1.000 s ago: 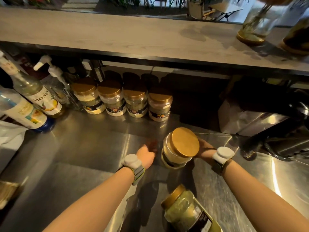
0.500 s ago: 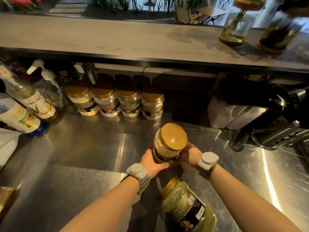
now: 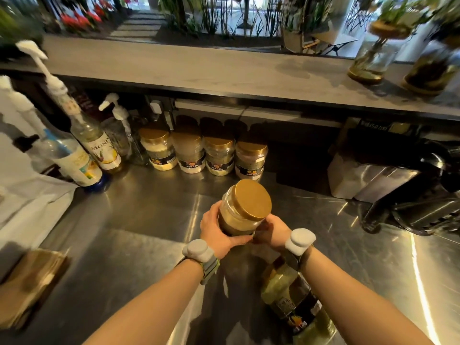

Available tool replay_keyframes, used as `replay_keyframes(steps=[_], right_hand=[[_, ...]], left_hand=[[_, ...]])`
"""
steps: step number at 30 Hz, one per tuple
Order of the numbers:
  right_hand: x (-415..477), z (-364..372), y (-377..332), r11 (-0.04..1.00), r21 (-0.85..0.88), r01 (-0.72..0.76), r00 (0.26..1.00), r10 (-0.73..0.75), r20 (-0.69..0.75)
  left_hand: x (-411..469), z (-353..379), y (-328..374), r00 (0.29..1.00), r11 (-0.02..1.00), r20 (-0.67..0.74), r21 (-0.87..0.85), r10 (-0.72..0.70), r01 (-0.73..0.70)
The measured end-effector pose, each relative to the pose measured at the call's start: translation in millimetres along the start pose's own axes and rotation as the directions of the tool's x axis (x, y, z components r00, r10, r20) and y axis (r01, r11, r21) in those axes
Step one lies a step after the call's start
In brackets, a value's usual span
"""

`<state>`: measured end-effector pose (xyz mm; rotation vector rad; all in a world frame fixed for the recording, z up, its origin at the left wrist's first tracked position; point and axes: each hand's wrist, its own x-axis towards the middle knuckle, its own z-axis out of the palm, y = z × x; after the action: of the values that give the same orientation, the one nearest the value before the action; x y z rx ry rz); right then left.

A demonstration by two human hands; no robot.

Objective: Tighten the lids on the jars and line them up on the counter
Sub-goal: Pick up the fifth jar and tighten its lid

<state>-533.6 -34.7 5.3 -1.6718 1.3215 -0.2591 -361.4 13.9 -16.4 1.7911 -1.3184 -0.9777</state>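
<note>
Here the left hand point(image 3: 219, 234) is wrapped around the lower body of a clear jar point(image 3: 240, 219), fingers curled against its left side, while the right hand point(image 3: 272, 232) is closed on the base from the right; the jar is held between both above the steel worktop point(image 3: 139, 247). Its gold lid point(image 3: 253, 199) is seated on top and is tipped toward the camera and slightly rightward, so the long axis leans off upright. A pale powder is seen inside. White pads are strapped at both wrists.

Just below the right wrist, a second jar point(image 3: 296, 302) of green powder is laid on its side on the worktop, its long axis running from the wrist toward the lower right.

Further back, four gold-lidded jars point(image 3: 204, 155) are stood upright in a row, side by side, against the rear wall under the shelf point(image 3: 199, 68). To their left, pump-topped syrup bottles point(image 3: 99, 143) are grouped.
</note>
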Motion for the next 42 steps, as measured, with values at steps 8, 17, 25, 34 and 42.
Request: replay_keyframes(steps=[8,17,25,34,42], right_hand=[[-12,11,-20,0.95,0.233,-0.207,0.978,0.194,0.078],[-35,9,-51,0.957,0.264,-0.115,0.987,0.082,0.136],[-42,22,-64,0.999,0.039,0.009,0.975,-0.017,0.222],[-48,14,-76,0.953,-0.206,0.221,0.972,-0.198,0.13],[-54,19,-87,0.852,-0.363,0.376,0.914,-0.278,0.295]], left_hand=[[-33,-40,-16,0.999,0.998,0.02,-0.058,0.032,-0.031],[-65,-70,-36,1.0,0.992,-0.004,0.122,0.026,-0.025],[-82,-83,-44,0.998,0.979,-0.019,0.198,0.052,-0.048],[-89,-95,-47,0.999,0.957,-0.016,0.287,0.037,-0.031],[-88,-94,-44,0.998,0.938,0.023,0.34,0.062,-0.066]])
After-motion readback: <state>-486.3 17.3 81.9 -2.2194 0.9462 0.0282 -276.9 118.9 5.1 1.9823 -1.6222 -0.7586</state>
